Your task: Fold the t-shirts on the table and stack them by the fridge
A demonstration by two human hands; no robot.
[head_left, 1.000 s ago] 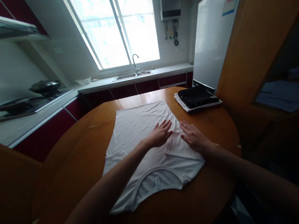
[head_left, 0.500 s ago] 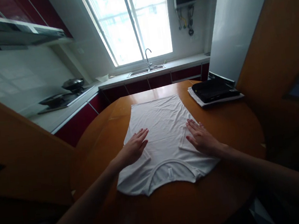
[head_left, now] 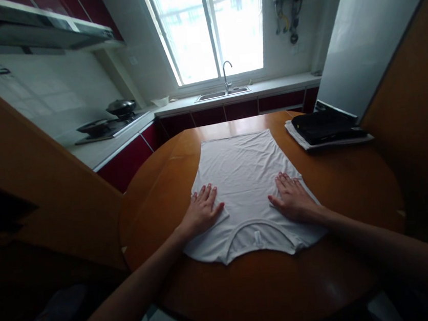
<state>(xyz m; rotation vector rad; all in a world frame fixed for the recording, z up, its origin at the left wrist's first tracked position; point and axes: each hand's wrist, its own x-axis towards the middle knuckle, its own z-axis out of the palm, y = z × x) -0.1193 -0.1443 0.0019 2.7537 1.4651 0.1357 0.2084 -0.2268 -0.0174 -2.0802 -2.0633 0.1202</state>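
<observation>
A white T-shirt [head_left: 244, 170] lies spread on the round wooden table [head_left: 157, 203], its neckline towards me and its hem at the far side. Both sleeves are folded in over the body. On the left sleeve my left hand [head_left: 203, 209] rests flat, fingers spread. My right hand [head_left: 292, 197] lies flat on the opposite sleeve, also with the fingers apart. Small wrinkles run across the shirt's upper right part. A small pale label shows inside the neck opening.
Folded dark clothing [head_left: 324, 126] sits on a white folded cloth [head_left: 304, 142] at the table's far right. Beyond the table are a sink [head_left: 222, 94] with a tap, and a stove [head_left: 117, 126] with pans on it. A fridge [head_left: 372, 24] stands at the right.
My hands have moved outwards and pressed down flat, with the fingers now more spread. The whole view has shifted, so the scene appears further right. The shirt keeps its shape.
</observation>
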